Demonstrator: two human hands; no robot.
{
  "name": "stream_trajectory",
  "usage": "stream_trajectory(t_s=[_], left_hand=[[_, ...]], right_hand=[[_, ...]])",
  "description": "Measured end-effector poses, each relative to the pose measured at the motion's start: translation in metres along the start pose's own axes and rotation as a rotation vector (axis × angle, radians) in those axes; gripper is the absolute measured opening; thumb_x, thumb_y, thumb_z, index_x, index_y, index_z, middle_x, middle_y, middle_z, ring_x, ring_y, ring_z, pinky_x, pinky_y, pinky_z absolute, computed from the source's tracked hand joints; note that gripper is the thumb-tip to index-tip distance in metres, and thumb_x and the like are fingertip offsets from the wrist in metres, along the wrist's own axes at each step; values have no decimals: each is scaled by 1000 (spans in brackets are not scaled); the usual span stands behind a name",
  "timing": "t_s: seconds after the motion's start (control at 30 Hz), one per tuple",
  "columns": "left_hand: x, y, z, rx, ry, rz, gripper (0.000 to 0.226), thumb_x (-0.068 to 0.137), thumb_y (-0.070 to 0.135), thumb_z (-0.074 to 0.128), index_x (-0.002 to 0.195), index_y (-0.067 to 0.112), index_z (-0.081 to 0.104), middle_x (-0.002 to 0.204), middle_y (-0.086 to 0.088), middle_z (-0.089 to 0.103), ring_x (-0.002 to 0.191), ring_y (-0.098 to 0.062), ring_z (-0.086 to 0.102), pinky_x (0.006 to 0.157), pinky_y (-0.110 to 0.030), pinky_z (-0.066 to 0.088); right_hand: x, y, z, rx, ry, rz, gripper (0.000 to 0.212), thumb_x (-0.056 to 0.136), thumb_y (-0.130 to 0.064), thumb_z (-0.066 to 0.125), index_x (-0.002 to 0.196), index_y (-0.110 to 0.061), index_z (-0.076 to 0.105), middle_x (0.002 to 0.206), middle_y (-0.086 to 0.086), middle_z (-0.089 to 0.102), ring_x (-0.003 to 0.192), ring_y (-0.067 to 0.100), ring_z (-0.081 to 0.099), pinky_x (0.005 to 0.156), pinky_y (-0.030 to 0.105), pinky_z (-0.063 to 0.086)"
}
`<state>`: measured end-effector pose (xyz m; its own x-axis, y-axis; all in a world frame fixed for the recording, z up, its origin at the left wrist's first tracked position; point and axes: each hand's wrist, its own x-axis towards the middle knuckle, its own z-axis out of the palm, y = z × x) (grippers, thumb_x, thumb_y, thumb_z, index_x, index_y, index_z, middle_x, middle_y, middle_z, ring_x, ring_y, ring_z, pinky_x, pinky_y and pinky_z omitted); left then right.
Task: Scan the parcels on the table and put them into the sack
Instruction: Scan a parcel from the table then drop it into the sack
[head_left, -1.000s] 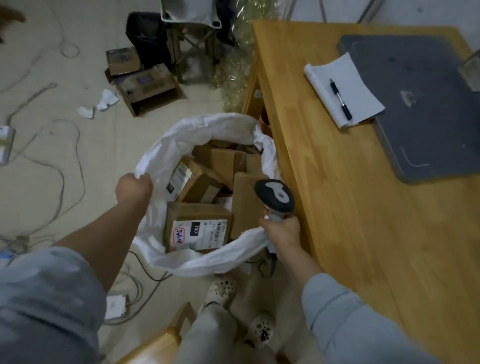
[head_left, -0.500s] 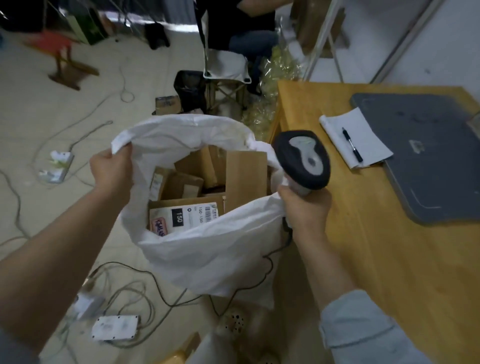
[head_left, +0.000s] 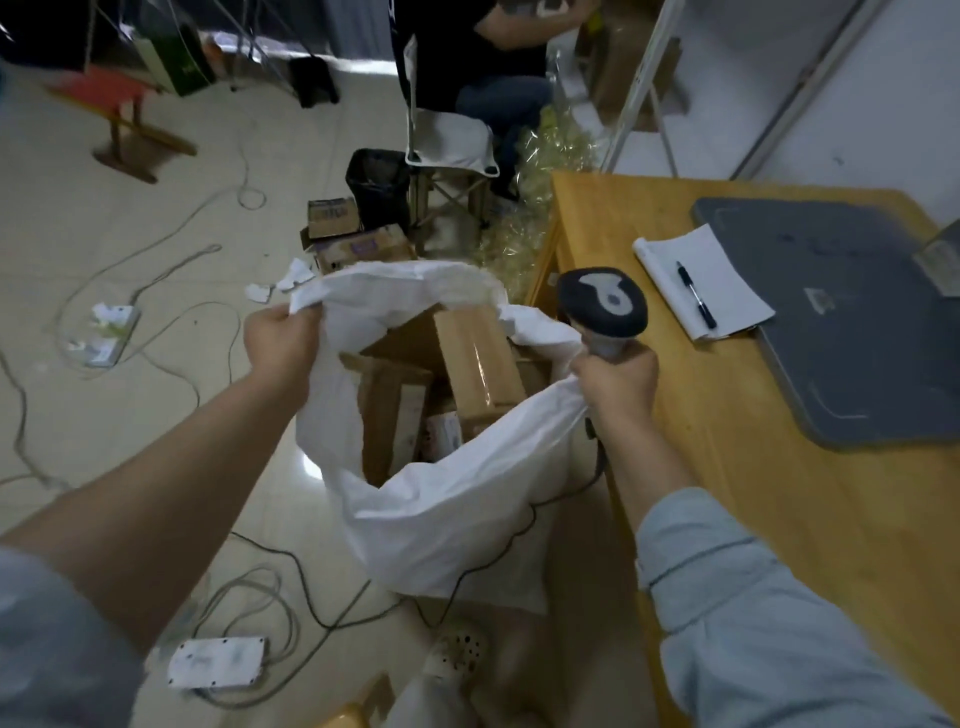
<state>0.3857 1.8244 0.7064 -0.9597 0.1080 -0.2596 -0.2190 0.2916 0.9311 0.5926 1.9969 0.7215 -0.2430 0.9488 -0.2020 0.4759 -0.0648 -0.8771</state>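
Note:
A white sack (head_left: 457, 499) hangs lifted off the floor beside the wooden table (head_left: 779, 467). My left hand (head_left: 280, 343) grips the sack's left rim. My right hand (head_left: 615, 384) grips the right rim together with the handle of a black and grey barcode scanner (head_left: 602, 306), whose head points up. Inside the sack lie several brown cardboard parcels (head_left: 478, 364), tilted against each other; one shows a white label low down. No parcel shows on the part of the table in view.
On the table lie a notepad with a pen (head_left: 701, 283) and a grey mat (head_left: 852, 322). Cables and a white power strip (head_left: 215, 661) cover the floor. Cardboard boxes (head_left: 358, 247), a black bin (head_left: 376, 184) and a seated person (head_left: 483, 62) are beyond the sack.
Both hands have raised the sack, so its mouth is higher and its bottom is off the floor. The parcels inside have shifted and tipped. The view has tilted up.

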Motion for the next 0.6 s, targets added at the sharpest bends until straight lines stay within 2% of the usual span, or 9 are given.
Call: stream_trajectory(t_s=[0.07,0.1,0.2,0.23,0.27,0.33,0.43,0.5,0.6], left_hand=[[-11,-4,-1,-51,30,8,19,94,29,57,80,17,58,73,3,54,66,-9,51,57,-20,40],[-12,-15,-3,-22,34,6,18,94,28,56,85,13,60,74,0,57,66,-11,52,57,-22,40],[-10,-69,-17,209,-6,-102,32,94,25,53,99,-4,65,98,-26,65,89,-38,62,73,-36,45],[-11,-87,-22,298,-32,-137,38,93,27,53,98,-9,64,98,-32,63,92,-42,62,76,-41,47],[-10,-101,-26,352,-46,-144,41,92,30,53,92,-10,64,90,-32,62,87,-41,61,74,-42,47],[-5,-108,-29,397,-43,-106,40,92,29,51,78,-7,59,75,-23,54,76,-30,54,67,-37,41],[14,-93,-24,394,34,-15,36,93,23,50,73,-6,54,69,-20,46,70,-25,46,63,-35,35],[25,-71,-23,369,122,17,32,94,20,47,75,-6,53,73,-21,43,72,-24,43,65,-36,33],[39,-61,-32,418,261,-58,35,97,18,41,104,-11,60,102,-35,56,100,-35,57,84,-40,40]], right_hand=[[-18,5,-7,49,27,-77,28,78,0,66,65,-21,52,66,-5,56,68,15,55,69,30,48],[-28,14,-5,30,15,-88,28,79,-2,66,66,-22,52,65,-5,56,66,11,55,67,28,47],[-37,66,10,-192,-142,84,17,79,-8,68,73,-18,56,69,-3,57,73,17,59,68,29,45],[-39,83,13,-267,-200,183,9,79,-10,69,81,-13,60,74,0,59,80,21,60,71,30,45],[-39,98,14,-306,-243,265,14,79,-11,69,91,-9,63,81,4,61,85,24,60,72,30,46],[-34,111,11,-277,-239,337,23,80,-12,70,101,-6,62,88,6,61,86,24,59,73,30,44],[-24,97,-1,-231,-161,273,10,79,-8,69,81,-9,59,76,4,60,85,28,62,70,29,44],[-29,80,-10,-141,-131,203,20,78,-7,69,70,-17,55,71,0,60,81,23,63,70,28,45],[-59,75,-17,-48,-205,154,27,78,-4,71,69,-23,55,69,-7,61,68,3,58,64,21,47]])
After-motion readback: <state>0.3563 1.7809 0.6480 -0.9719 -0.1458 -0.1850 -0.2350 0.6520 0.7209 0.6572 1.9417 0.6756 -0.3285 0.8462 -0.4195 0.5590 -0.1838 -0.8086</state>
